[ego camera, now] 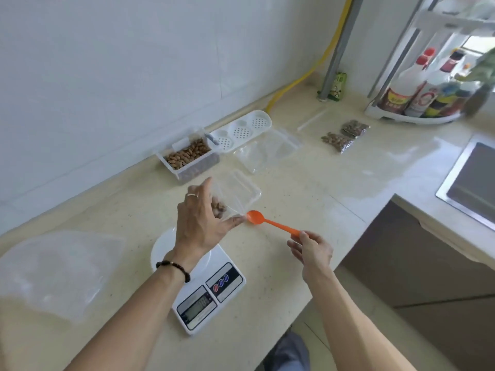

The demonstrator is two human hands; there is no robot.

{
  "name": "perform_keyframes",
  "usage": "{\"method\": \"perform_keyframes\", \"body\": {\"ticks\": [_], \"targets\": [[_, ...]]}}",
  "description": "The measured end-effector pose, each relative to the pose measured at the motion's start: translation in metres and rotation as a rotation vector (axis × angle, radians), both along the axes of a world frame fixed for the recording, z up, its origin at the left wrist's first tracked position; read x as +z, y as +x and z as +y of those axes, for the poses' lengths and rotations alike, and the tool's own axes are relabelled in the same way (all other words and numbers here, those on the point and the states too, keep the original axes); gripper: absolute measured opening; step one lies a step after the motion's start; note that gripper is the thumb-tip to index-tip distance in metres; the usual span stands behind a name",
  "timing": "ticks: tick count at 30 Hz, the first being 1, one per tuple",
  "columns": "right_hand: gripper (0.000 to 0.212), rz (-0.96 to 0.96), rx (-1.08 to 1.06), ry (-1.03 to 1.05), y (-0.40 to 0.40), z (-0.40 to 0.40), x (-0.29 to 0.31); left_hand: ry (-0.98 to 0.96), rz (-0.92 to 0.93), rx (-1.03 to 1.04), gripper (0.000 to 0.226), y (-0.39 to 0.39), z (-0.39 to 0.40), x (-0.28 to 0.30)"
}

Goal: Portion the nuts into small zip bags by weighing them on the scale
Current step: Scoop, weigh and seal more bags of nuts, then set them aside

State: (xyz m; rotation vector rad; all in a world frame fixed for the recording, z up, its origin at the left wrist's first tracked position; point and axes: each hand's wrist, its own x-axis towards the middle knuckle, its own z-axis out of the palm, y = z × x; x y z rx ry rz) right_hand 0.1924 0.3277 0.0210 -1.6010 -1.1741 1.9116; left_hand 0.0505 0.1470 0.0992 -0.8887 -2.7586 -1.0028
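Note:
My left hand (201, 223) grips a clear plastic tray (237, 195) tilted above the counter, with a few nuts (217, 208) gathered at its low end near my fingers. An orange spoon (270, 223) is held by its handle in my right hand (312, 249); its bowl touches the tray's near corner. The white digital scale (206, 285) sits under my left wrist, its round platter partly hidden. A clear box of nuts (187, 156) stands by the wall. Two filled zip bags (345, 135) lie at the back right, and empty zip bags (265, 151) lie near the box.
A white perforated lid (241, 131) rests beside the nut box. A large clear plastic bag (53, 269) lies at the left. Bottles on a white rack (428, 95) stand at the back right, a sink (471, 178) to the right. The counter edge drops off at the right front.

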Motion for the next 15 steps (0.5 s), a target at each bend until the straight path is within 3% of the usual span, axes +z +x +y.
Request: {"method": "perform_keyframes", "body": {"ticks": [8, 11, 15], "targets": [[0.037, -0.444, 0.309, 0.398, 0.0, 0.004, 0.011, -0.02, -0.013, -0.016, 0.121, 0.006, -0.01, 0.003], [0.04, -0.258, 0.382, 0.474, -0.026, -0.001, 0.047, 0.001, 0.009, -0.02, 0.121, 0.009, -0.013, 0.01], [0.028, 0.057, 0.748, 0.552, -0.071, -0.03, 0.111, 0.053, -0.046, -0.003, 0.118, 0.01, -0.018, 0.015]]}}
